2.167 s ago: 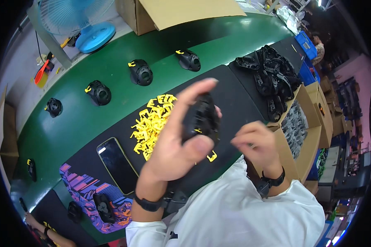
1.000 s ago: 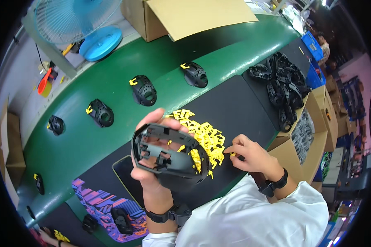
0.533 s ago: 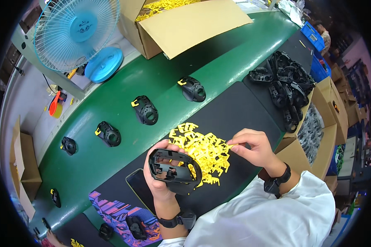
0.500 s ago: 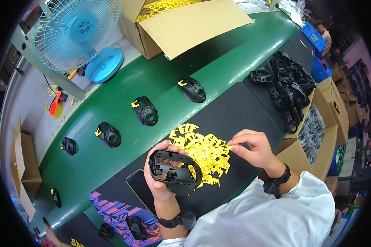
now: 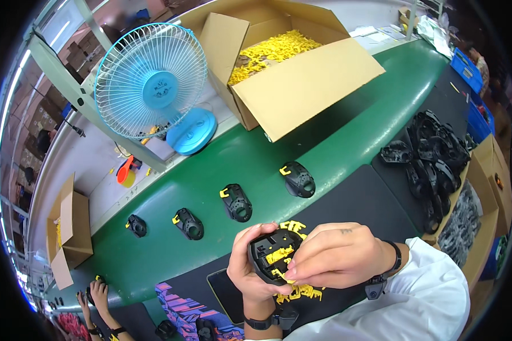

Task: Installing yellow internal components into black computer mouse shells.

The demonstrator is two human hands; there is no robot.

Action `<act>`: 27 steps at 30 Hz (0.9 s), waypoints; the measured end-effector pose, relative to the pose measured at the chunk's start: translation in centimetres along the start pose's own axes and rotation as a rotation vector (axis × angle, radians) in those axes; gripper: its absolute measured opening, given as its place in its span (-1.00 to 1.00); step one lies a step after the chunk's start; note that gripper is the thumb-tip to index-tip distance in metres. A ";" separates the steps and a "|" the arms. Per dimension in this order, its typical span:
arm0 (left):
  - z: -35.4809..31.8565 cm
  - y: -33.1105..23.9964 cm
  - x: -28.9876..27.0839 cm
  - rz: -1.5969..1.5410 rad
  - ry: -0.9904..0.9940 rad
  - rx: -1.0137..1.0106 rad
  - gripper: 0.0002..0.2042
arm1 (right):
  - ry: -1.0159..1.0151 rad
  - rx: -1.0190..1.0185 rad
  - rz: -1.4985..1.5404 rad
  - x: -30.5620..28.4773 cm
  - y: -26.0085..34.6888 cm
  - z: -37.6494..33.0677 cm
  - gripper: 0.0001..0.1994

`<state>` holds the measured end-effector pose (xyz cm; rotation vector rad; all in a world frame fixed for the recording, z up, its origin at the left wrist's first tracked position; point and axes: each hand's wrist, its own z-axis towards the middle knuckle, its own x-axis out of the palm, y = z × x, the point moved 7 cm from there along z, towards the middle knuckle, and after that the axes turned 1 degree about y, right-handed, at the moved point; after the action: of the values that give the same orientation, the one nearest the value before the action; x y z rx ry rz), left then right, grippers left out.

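Note:
My left hand [image 5: 243, 267] is wrapped round a black plastic shell [image 5: 260, 250], its hollow side facing up. Fingertips of my right hand [image 5: 341, 256] are pinched together at the shell's near right edge, on a small yellow plastic clip [image 5: 290, 275]. More yellow shows through or inside the shell's openings; I cannot tell which. Under both hands lies a pile of yellow clips [image 5: 301, 292], mostly hidden. Beyond them on the green belt [image 5: 347, 119] stand several black shells, such as this one [image 5: 240, 203], each with a yellow clip at one end.
An open carton [image 5: 307, 91] of yellow clips stands at the back, beside a blue fan [image 5: 159, 91]. Black shells [image 5: 432, 153] are heaped at right, near a carton [image 5: 489, 227] of bagged parts. A dark phone-like slab [image 5: 226, 292] lies by my left wrist. Another person's hands [image 5: 99, 295] are far left.
My right hand has come left from beside the pile to the shell, bringing the yellow clip. The shell has been turned in my left hand. The whole view has shifted, showing more of the back.

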<state>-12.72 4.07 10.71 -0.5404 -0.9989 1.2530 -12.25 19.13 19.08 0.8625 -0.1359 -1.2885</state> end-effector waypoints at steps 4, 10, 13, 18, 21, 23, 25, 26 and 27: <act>0.3 0.6 -0.1 0.096 -0.040 0.033 0.04 | 0.041 0.017 0.016 -0.3 -1.7 -0.4 -0.72; 0.7 2.4 0.1 0.213 0.021 0.060 0.00 | 0.077 0.147 0.019 -1.4 -4.7 -0.7 -0.71; 0.8 3.1 0.0 0.248 -0.002 0.043 0.01 | 0.083 0.167 0.066 -1.5 -5.4 -0.9 -0.72; 0.6 3.3 -0.3 0.368 0.023 0.081 0.00 | 0.126 0.195 0.055 -1.1 -5.8 -1.2 -0.73; 0.4 3.2 -0.2 0.380 0.069 0.105 -0.01 | 0.188 0.175 0.030 -0.9 -5.3 -1.3 -0.70; 0.4 3.0 -0.3 0.376 0.060 0.085 -0.01 | 0.186 0.172 0.012 -0.7 -5.3 -1.5 -0.68; 0.3 3.0 -0.2 0.371 0.051 0.066 -0.02 | 0.184 0.170 -0.007 -0.5 -5.4 -1.7 -0.65; 0.2 3.0 -0.2 0.372 0.030 0.058 -0.02 | 0.207 0.147 0.010 -0.4 -5.4 -1.6 -0.64; 0.2 3.0 -0.4 0.375 0.009 0.052 -0.02 | 0.229 0.121 0.027 -0.2 -5.4 -1.5 -0.63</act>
<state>-14.49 4.52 8.26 -0.7145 -0.8784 1.6018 -15.66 19.94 14.76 1.1018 -0.0436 -1.1560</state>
